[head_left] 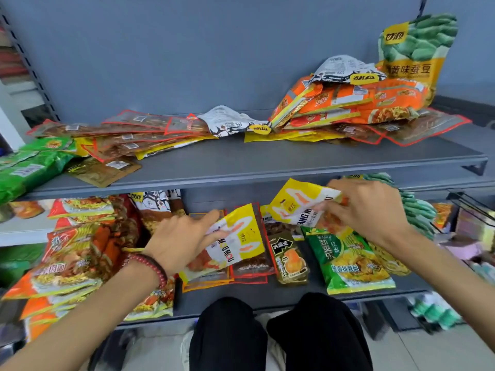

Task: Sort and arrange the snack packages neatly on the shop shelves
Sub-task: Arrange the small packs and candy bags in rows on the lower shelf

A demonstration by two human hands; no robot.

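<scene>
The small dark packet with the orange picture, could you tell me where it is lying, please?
In the head view, the small dark packet lies flat on the lower shelf, centre-right, between the yellow-and-white packet and the green noodle bag.

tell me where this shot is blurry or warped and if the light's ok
Head view: wide-angle bend curves the upper shelf edge; motion blur smears the right hand and the yellow-white packet it grips; the right and lower-left margins are soft; light is even, shadows are faint.

Looking forward and down from head height, close in on two grey shelves (267, 162) stacked with snack packages. Facing the back panel squarely, catching both forearms reaching in and knees at bottom.
</scene>
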